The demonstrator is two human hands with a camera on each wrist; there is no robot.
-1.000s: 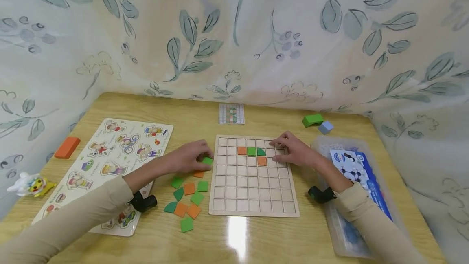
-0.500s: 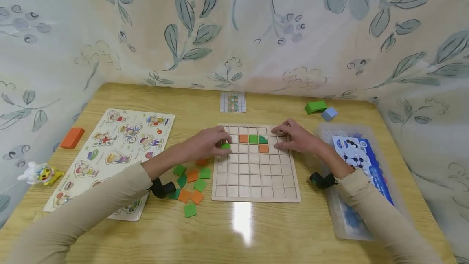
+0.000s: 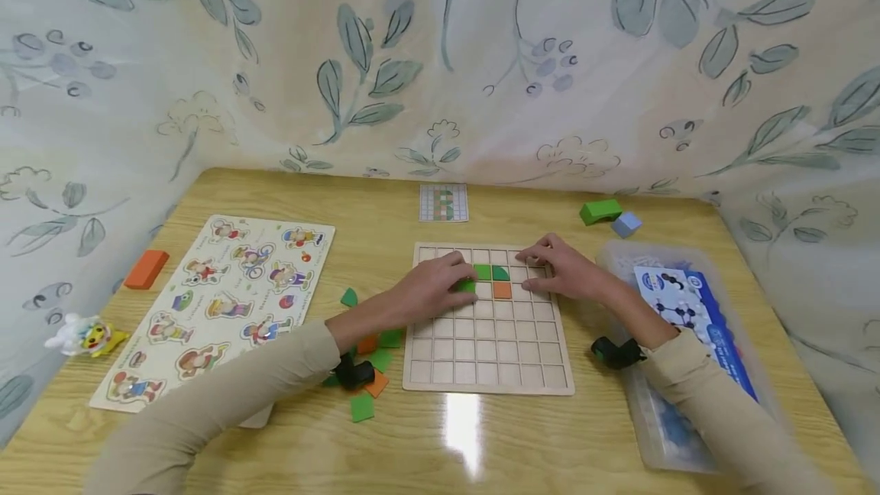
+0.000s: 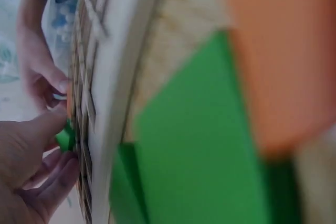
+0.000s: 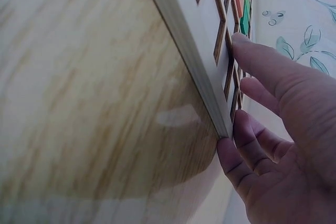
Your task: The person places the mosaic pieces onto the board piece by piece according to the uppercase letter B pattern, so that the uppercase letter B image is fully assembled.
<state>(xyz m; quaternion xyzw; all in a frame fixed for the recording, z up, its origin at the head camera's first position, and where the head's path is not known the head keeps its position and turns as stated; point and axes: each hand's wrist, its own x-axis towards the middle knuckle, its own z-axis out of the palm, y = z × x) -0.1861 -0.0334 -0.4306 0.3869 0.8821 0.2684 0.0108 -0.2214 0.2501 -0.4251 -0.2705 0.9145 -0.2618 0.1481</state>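
Observation:
In the head view my left hand (image 3: 436, 286) is over the upper left of the wooden grid board (image 3: 486, 373), pinching a green square tile (image 3: 467, 286) between thumb and fingers. The left wrist view shows that tile (image 4: 65, 137) edge-on, close over the cells. Just right of it, a green square (image 3: 483, 272), a dark green quarter-circle tile (image 3: 500, 273) and an orange square (image 3: 503, 290) lie in cells. My right hand (image 3: 567, 272) rests on the board's upper right, thumb and fingers spread. One fingertip (image 5: 227, 148) touches the board's edge.
Loose green and orange tiles (image 3: 362, 407) lie left of the board, partly under my left arm. A printed pattern card (image 3: 443, 203) lies behind it. A picture puzzle (image 3: 227, 308) is at left, a clear plastic box (image 3: 656, 434) at right, with toy blocks (image 3: 600, 211) behind.
My left hand has carried the green tile rightward from beside the board onto its upper left cells, covering the orange tile there. My right hand stays on the board's right side.

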